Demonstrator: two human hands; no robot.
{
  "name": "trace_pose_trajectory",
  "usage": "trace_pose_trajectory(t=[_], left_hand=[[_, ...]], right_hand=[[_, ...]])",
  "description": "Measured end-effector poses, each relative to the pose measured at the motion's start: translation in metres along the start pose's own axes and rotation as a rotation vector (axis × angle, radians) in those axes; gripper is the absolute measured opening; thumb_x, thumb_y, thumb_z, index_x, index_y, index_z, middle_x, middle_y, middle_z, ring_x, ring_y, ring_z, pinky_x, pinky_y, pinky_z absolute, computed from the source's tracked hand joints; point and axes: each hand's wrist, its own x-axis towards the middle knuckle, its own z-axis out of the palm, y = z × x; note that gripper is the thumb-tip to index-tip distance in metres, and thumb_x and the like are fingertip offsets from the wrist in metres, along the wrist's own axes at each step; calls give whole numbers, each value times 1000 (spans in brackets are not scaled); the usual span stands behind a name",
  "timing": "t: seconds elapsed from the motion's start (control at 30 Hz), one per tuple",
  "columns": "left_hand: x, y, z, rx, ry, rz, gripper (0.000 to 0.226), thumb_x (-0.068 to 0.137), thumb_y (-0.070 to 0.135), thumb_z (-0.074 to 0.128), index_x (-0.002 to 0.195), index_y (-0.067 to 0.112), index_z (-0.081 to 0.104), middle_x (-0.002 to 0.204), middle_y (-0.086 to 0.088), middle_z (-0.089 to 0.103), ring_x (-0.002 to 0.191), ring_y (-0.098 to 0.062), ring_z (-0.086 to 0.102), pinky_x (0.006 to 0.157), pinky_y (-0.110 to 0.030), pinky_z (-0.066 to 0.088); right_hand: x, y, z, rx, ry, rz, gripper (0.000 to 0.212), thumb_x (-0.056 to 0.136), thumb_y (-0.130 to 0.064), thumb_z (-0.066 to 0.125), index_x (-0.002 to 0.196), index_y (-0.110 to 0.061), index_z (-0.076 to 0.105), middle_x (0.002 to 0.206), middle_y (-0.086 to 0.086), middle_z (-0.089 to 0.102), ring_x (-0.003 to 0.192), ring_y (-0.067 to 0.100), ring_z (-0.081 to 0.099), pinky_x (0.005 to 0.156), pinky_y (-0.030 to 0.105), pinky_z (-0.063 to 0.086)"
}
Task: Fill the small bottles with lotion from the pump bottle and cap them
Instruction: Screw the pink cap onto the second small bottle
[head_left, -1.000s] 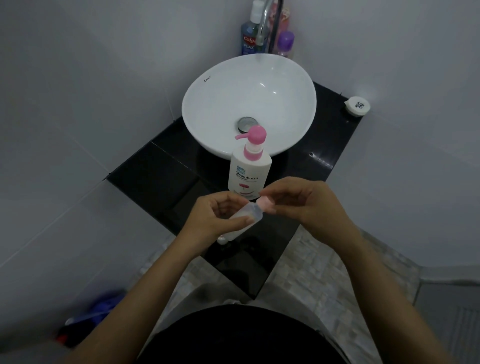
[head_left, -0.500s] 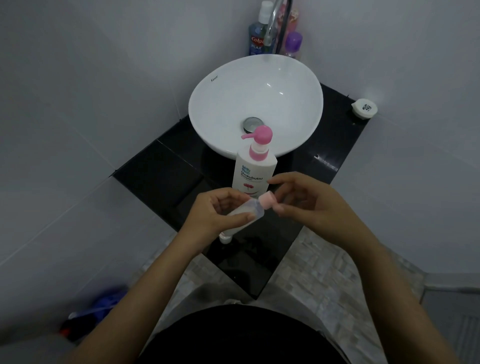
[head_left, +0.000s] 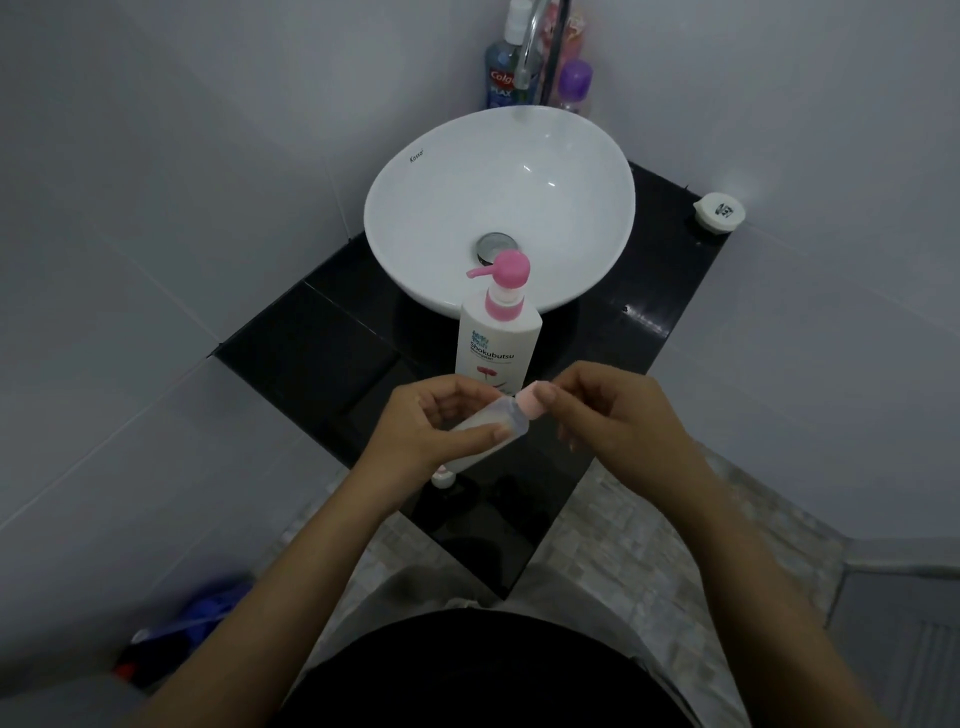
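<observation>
1. My left hand (head_left: 436, 426) grips the small bottle (head_left: 493, 434), fingers and thumb curled round its body; the bottle is tilted, neck toward my right hand.
2. The small bottle is translucent, with pale, milky contents visible through its wall.
3. My right hand (head_left: 608, 410) pinches the pink cap (head_left: 530, 400) at the bottle's neck between thumb and fingers. Whether the cap is fully seated I cannot tell.
4. The pump bottle (head_left: 496, 343) stands upright on the black desk (head_left: 311, 338) just beyond my hands: white body, pink pump head, spout pointing to my left.
5. A second small white-and-pink item (head_left: 442, 477) rests on the desk below my left hand, partly hidden.
6. The white basin (head_left: 498, 208) sits beyond the pump bottle.
</observation>
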Motion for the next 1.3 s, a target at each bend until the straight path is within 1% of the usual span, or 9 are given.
trace_pose_trajectory(t=[0.13,0.23,0.33,0.5,0.63,0.8,0.97,1.1,1.3], left_hand=[[-1,1,-1,-7,-3,8,29,64,24,80,92,23,71,95,0,74,90,-15,70,77,-24,56],[-2,1,1,-6,0,15,27,64,27,79,90,26,71,96,1,74,90,-15,70,76,-23,56],[-4,3,1,-30,10,20,28,62,32,76,89,26,71,95,1,74,90,-15,70,76,-21,55],[-4,3,2,-16,9,15,23,71,10,75,91,18,70,91,3,74,87,-13,70,73,-20,55],[-6,4,2,-58,32,21,26,66,19,74,91,17,70,88,6,74,85,-10,69,72,-18,54],[-6,3,3,-47,17,16,24,67,18,74,91,18,71,88,6,74,84,-10,68,70,-17,53],[-5,4,1,-61,34,18,23,68,17,76,90,20,71,88,8,73,84,-8,68,69,-15,52],[-5,4,1,-48,33,16,24,67,20,78,90,21,72,90,5,73,86,-10,68,69,-17,53],[-6,5,0,-61,41,19,29,64,21,80,91,19,71,87,8,74,83,-6,68,67,-14,51]], right_hand=[[-1,2,-5,-9,-71,-72,26,79,-41,63,102,-29,63,91,-7,68,79,9,65,72,20,56],[0,-1,-1,35,-20,-30,30,74,-51,59,87,-25,65,75,-5,68,63,8,63,59,17,53],[-1,-1,-2,52,-49,-71,33,77,-49,60,102,-28,62,88,-5,68,77,11,66,69,23,57],[-2,-6,3,84,-12,-41,32,73,-53,58,85,-23,63,72,-4,67,62,6,62,59,15,52],[-4,-6,3,126,-66,-74,25,80,-42,59,100,-26,62,86,-2,69,73,15,67,66,25,58],[-3,-9,7,102,22,-42,31,75,-51,55,84,-23,63,67,-6,67,54,5,59,54,11,49],[-7,-10,4,198,-41,-72,24,80,-35,60,99,-21,65,85,5,70,64,14,65,56,12,49],[-7,-10,12,192,67,0,28,72,-45,60,82,-19,66,65,-6,66,51,4,58,49,9,45],[-12,-13,9,263,3,-62,29,77,-35,60,97,-16,65,81,8,69,59,8,62,53,10,47]])
